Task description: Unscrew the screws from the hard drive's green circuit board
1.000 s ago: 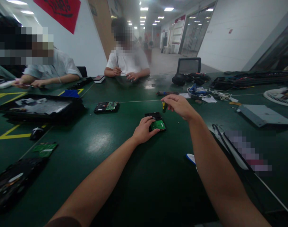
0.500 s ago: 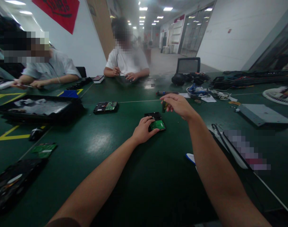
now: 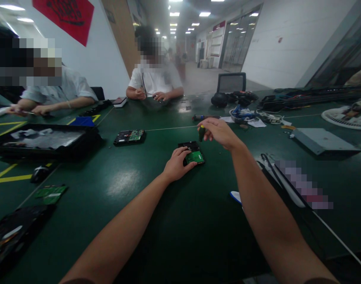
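A hard drive (image 3: 196, 157) lies on the green table, its black body showing a green circuit board on the near half. My left hand (image 3: 178, 162) grips its left and near edges, fingers over the top and thumb along the near side. Above the drive's far right corner, my right hand (image 3: 217, 132) is closed on a small screwdriver (image 3: 201, 133) with a dark and yellow handle, held roughly upright. Its tip is too small to make out, so I cannot tell whether it touches the drive.
Another hard drive (image 3: 129, 137) lies to the left, beyond it a black tray (image 3: 50, 148). Near left are a green circuit board (image 3: 51, 193) and a black device (image 3: 17, 236). A grey metal box (image 3: 324, 141) sits right. Two people work across the table (image 3: 156, 205).
The view has shifted slightly, moving everything a little left in the picture. The yellow part of the screwdriver shows more clearly; my left hand stays on the hard drive.
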The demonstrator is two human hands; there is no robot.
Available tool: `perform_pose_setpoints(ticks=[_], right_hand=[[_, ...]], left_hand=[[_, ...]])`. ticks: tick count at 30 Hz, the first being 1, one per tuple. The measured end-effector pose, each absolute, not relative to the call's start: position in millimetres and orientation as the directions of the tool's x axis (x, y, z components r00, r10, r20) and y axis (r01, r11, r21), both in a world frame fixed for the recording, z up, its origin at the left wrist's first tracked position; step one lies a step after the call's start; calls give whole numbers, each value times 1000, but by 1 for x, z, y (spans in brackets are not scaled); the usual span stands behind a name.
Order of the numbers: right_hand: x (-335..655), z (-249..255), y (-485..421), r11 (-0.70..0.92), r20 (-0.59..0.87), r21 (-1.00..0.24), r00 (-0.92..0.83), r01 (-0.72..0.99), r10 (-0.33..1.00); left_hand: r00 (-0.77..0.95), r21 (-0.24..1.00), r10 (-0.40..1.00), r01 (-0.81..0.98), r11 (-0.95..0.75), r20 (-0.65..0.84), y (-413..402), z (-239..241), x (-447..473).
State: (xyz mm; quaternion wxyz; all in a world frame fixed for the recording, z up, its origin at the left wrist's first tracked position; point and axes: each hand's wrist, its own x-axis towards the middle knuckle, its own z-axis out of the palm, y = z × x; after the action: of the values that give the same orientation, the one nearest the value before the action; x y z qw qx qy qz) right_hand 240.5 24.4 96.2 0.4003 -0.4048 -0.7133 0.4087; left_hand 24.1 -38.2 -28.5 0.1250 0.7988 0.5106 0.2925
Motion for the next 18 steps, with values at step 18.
perform_pose_setpoints(ticks=[18], right_hand=[[240, 93, 26, 341, 247, -907, -343, 246, 906]], left_hand=[[314, 489, 881, 741, -460, 354, -36, -31, 24]])
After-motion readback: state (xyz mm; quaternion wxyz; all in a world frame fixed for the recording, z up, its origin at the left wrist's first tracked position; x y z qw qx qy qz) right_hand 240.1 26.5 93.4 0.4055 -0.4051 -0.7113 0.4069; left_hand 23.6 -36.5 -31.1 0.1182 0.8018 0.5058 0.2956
